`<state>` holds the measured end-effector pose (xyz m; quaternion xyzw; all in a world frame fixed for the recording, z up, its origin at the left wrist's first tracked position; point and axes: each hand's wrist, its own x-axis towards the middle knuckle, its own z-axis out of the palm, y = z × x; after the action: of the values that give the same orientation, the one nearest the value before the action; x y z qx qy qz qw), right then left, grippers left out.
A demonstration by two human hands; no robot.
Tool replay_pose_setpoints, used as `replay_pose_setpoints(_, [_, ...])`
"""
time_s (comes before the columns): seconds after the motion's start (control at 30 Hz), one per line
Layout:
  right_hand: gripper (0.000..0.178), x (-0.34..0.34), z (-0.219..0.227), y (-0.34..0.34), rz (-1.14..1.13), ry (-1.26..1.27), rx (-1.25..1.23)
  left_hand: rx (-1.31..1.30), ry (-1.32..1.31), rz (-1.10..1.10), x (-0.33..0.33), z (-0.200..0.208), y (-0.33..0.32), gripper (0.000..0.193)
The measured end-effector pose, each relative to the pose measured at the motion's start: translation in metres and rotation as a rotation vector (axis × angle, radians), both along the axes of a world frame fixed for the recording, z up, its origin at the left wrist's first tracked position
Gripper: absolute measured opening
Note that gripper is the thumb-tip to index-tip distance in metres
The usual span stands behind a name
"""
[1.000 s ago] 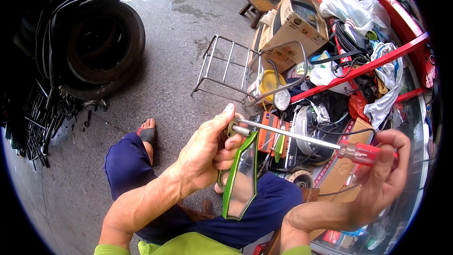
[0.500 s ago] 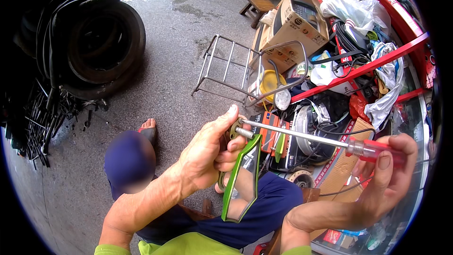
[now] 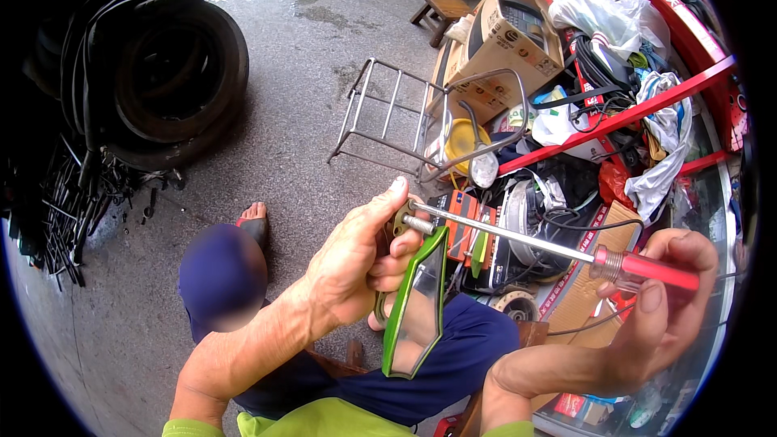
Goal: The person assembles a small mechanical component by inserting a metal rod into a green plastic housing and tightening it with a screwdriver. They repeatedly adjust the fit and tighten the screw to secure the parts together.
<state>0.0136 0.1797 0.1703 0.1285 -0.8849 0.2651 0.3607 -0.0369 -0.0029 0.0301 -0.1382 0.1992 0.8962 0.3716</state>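
Screwdriver [image 3: 550, 246] lies slanted between the two hands, its red handle [image 3: 647, 271] gripped by the fingers and thumb of the right hand [image 3: 647, 332]. The left hand [image 3: 348, 263] is clamped on the metal mount [image 3: 400, 217] of a green-framed mirror [image 3: 419, 311], which hangs over the person's navy trousers [image 3: 477, 332]. A threaded bolt [image 3: 419, 225] sticks out from the mount, just below the shaft [image 3: 502, 231]. The screwdriver's tip is at the mount, though whether it sits in a screw is too small to tell. The hands are well apart. Beyond them, a wire rack [image 3: 394, 99] rests on the floor [image 3: 299, 97] beside a cardboard box [image 3: 498, 53]; tyres [image 3: 231, 73] are piled at far left.
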Motion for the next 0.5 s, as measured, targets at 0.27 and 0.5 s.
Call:
replay_pose_setpoints(0.27, [0.034, 0.004, 0.003, 0.003, -0.058, -0.082, -0.149, 0.019, 0.05, -0.009, 0.001, -0.002, 0.0, 0.033])
replay_pose_setpoints(0.5, [0.034, 0.01, 0.008, 0.01, -0.248, -0.178, -0.141, -0.016, -0.001, 0.024, 0.002, 0.0, 0.002, 0.033])
